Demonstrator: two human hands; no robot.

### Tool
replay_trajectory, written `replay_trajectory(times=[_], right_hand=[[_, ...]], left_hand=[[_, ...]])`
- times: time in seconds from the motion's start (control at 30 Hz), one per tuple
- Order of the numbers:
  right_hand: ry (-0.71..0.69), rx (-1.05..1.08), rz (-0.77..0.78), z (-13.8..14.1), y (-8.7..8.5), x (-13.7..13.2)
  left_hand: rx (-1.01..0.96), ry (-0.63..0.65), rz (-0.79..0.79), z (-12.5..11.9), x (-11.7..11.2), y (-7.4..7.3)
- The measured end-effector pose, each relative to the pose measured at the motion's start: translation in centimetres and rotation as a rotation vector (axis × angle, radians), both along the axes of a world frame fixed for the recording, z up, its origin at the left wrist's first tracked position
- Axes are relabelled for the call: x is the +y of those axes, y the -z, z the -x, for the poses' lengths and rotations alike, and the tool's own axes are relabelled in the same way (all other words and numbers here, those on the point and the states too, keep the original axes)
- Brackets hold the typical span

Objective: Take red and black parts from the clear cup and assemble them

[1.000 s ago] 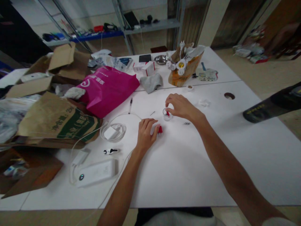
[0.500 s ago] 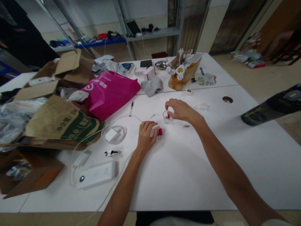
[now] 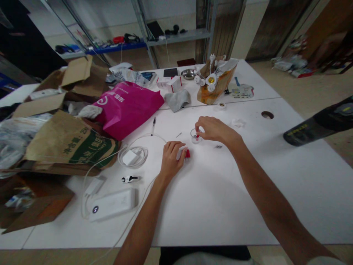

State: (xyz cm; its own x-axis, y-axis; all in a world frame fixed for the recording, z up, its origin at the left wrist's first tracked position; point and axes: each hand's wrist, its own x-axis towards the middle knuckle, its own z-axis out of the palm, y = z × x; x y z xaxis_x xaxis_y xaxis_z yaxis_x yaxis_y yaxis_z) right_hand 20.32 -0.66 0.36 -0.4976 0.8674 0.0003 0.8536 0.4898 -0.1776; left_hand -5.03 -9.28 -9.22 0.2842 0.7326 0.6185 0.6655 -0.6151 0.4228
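Note:
My left hand (image 3: 171,158) rests on the white table with its fingers bent and thumb and index finger against a small red block (image 3: 188,154). Thin prong-like bits seem to stick out of the block's lower side. Over a small clear round container (image 3: 195,138), my right hand (image 3: 211,129) points downward, its fingertips pinched. Something small and red shows at those fingertips, inside the rim; its exact shape is too small to make out. Close to the right wrist lie several tiny dark pieces (image 3: 218,147). A thin metal-looking strip (image 3: 179,134) lies left of the container.
On the left are a coiled white cable (image 3: 133,157), a white power bank (image 3: 114,205), a pink bag (image 3: 129,106) and cardboard boxes (image 3: 41,198). A paper bag with white plugs (image 3: 215,84) and a grey cloth (image 3: 178,100) stand behind. A dark bottle (image 3: 309,127) is at right.
My right fingertips have dipped slightly lower into the clear container with the small red piece. My left hand stays at the red block. The view has shifted a little.

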Motion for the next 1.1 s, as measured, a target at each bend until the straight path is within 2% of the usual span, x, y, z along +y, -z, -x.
replay_trajectory(times=[0.4,0.7,0.9,1.1], right_hand=[[0.032,-0.045,0.056,0.6,-1.7,-1.1],[0.039,-0.017,0.1,0.5,-1.9,-1.2],[0.043,0.001,0.126,0.4,-2.2,-1.3],[-0.008,0.024,0.056,0.5,-2.0,-1.3]], left_hand=[[0.004,0.001,0.002,0.0,0.0,-0.1],[0.005,-0.007,0.023,0.1,0.0,0.1],[0.001,0.003,-0.018,0.1,0.0,0.1],[0.006,-0.006,-0.01,0.0,0.1,0.0]])
